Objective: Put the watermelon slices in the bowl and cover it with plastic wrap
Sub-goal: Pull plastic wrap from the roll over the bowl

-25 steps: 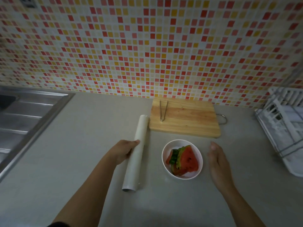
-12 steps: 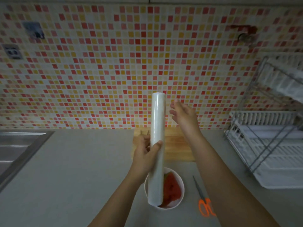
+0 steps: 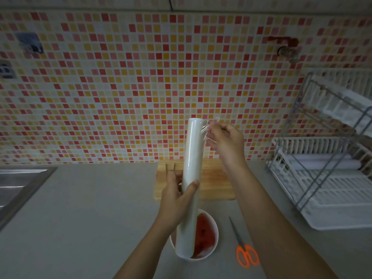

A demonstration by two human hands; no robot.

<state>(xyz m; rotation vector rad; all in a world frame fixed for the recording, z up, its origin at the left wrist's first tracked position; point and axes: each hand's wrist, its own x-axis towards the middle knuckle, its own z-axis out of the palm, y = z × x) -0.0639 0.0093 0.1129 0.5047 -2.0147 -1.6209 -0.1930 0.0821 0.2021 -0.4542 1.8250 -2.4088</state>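
Observation:
A long white roll of plastic wrap point(image 3: 191, 158) stands nearly upright in front of me, held around its lower half by my left hand point(image 3: 177, 198). At the roll's top end my right hand point(image 3: 225, 141) pinches a loose clear corner of the film point(image 3: 209, 125). Below, on the grey counter, a white bowl point(image 3: 215, 244) holds red watermelon slices point(image 3: 204, 234); the roll's lower end hides the bowl's left part.
Orange-handled scissors point(image 3: 244, 252) lie right of the bowl. A wooden cutting board point(image 3: 213, 186) with metal tongs point(image 3: 170, 167) sits behind it by the tiled wall. A white dish rack point(image 3: 330, 178) stands at right, a steel sink point(image 3: 18, 190) at left.
My left hand lifted the roll from the counter to upright above the bowl. My right hand rose from beside the bowl to the roll's top and pinched the film's edge.

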